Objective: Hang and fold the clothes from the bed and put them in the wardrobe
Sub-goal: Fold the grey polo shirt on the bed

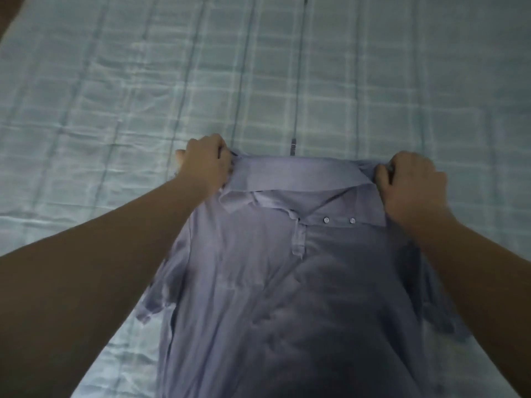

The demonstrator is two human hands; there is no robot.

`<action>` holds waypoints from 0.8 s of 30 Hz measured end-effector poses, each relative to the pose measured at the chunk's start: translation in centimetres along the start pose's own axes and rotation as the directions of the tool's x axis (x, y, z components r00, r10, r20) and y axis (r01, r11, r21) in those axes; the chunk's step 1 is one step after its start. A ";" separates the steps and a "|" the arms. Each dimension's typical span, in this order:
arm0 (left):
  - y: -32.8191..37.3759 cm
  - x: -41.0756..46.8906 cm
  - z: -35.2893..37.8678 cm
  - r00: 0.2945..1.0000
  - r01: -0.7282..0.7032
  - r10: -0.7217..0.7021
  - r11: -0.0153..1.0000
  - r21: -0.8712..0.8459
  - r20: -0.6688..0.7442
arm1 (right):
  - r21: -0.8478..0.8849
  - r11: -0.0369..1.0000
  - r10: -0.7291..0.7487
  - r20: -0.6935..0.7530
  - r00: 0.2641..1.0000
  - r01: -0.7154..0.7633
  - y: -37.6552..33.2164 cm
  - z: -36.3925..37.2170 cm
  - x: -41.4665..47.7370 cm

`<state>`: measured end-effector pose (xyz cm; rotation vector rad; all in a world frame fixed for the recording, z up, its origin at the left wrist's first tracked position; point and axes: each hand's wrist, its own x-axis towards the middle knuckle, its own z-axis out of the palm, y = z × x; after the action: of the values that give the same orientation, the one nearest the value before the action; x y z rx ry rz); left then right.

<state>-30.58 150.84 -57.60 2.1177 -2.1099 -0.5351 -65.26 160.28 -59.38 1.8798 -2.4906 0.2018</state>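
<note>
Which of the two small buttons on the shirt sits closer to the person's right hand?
The outer button, nearest the right hand; the inner button sits closer to the shirt centre.

Matt cloth shirt (287,268) on creased checked bedsheet (143,81).

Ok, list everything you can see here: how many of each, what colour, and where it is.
polo shirt: one, pale purple-blue, spread over the bed, collar away from the camera, hem out of frame.
buttons: two, pale, on the open placket below the collar.
bed sheet: one, light blue check, under and around the shirt.
dark strip: one, on the sheet just beyond the collar; too small to identify.
left hand: one, fingers grip the shirt at the collar's left end.
right hand: one, fingers grip the shirt at the collar's right end.
</note>
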 end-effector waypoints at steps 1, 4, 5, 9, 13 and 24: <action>-0.2 0.9 1.1 1.000 -0.010 0.010 0.999 0.037 -0.010 | -0.017 1.000 -0.009 -0.021 1.000 0.009 0.0 1.3 0.8; 0.0 3.1 3.5 0.998 -0.040 0.043 0.997 0.060 -0.051 | -0.045 0.999 -0.019 -0.080 0.997 0.016 0.2 4.1 2.9; 0.1 3.6 4.1 0.996 -0.046 0.051 0.997 0.069 -0.070 | -0.056 0.998 -0.010 -0.084 0.996 0.006 0.2 4.6 3.5; -0.1 5.3 5.5 0.986 -0.081 0.097 0.990 0.119 -0.133 | -0.135 0.991 -0.010 -0.055 0.998 0.003 0.4 5.7 4.6; -0.7 6.1 5.8 0.978 -0.150 0.163 0.983 0.106 -0.128 | -0.013 1.000 -0.022 -0.047 0.999 0.021 0.5 5.3 5.0; 1.4 1.2 2.9 0.870 -0.492 0.486 0.865 -0.096 -0.079 | 0.492 0.851 -0.129 -0.144 0.981 0.184 -1.8 0.1 3.5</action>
<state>-32.89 150.06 -60.05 1.4295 -2.3944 -0.5096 -64.48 156.43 -58.95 2.1555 -2.3510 1.0126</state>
